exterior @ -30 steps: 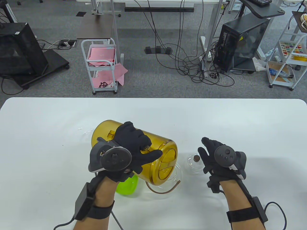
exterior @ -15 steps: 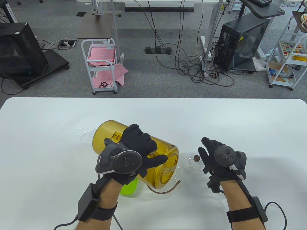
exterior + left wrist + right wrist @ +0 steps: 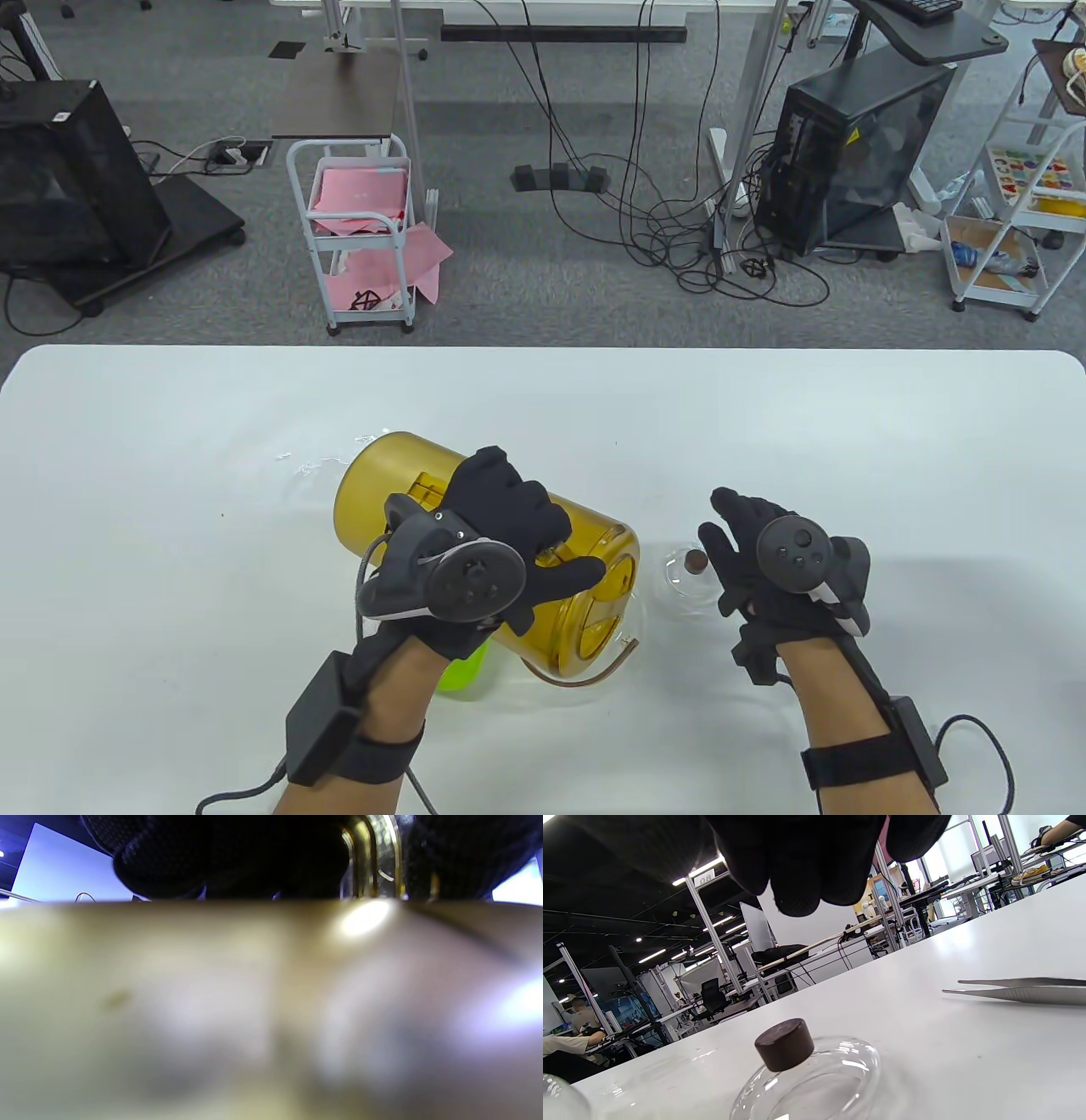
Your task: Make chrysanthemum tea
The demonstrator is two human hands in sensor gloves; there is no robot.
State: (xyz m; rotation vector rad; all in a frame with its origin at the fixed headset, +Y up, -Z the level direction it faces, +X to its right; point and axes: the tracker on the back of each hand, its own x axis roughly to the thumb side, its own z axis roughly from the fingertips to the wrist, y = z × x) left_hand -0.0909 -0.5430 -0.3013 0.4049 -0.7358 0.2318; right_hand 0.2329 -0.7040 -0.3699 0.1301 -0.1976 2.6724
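Observation:
My left hand [image 3: 522,548] grips the handle of an amber see-through pitcher [image 3: 382,488], which lies tipped on its side, mouth toward a glass teapot [image 3: 594,675] below it. In the left wrist view the pitcher wall [image 3: 254,1005] fills the frame, and my gloved fingers [image 3: 212,857] curl round its handle [image 3: 373,857]. My right hand [image 3: 747,552] rests with straight fingers and holds nothing, just right of a glass lid [image 3: 679,581] with a brown knob [image 3: 696,560]. The right wrist view has that lid [image 3: 814,1082] close below my fingers [image 3: 797,866].
A bright green object [image 3: 462,671] lies partly hidden under my left wrist. Metal tweezers [image 3: 1022,988] lie on the white table [image 3: 170,509] to the right of the lid. A wet patch glints on the table behind the pitcher.
My left hand has shifted a little to the right and down with the pitcher, turning its mouth further over the teapot. The right hand and the lid have not moved.

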